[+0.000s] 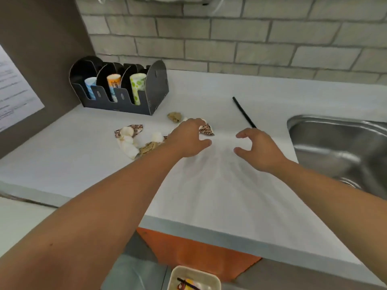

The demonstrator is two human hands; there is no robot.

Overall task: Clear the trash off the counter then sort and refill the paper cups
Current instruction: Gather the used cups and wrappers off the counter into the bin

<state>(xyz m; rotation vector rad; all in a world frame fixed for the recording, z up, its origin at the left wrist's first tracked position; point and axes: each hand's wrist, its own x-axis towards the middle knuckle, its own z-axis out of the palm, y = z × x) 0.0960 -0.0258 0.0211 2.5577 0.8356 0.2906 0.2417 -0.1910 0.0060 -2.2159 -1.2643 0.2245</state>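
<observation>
Over the middle of the white worktop (209, 185) both bare hands reach forward: the left hand (189, 139) hangs over the scattered litter with its fingers bent down onto a crumpled brown-patterned paper wrapper (206, 129), though whether they have pinched it yet I cannot tell, while the right hand (258, 148) hovers apart from it, fingers loosely curled and holding nothing. Just left of the left hand lies the rest of the trash: crushed white and brown-printed paper scraps (129, 139) and, a little farther back, a small tan crumpled wad (174, 116). Beyond the right hand a thin black straw (244, 111) lies flat, near the steel sink (339, 147). At the back left stands a black slotted cardboard cup holder (119, 88) with a blue (90, 86), an orange (113, 84) and a green patterned paper cup stack (137, 86), one per compartment. Clearing the trash seems to be the step in hand, barely begun; the next move likely calls for gathering the loose scraps together and lifting them without scattering pieces, then the straw, before any sorting of cups.
</observation>
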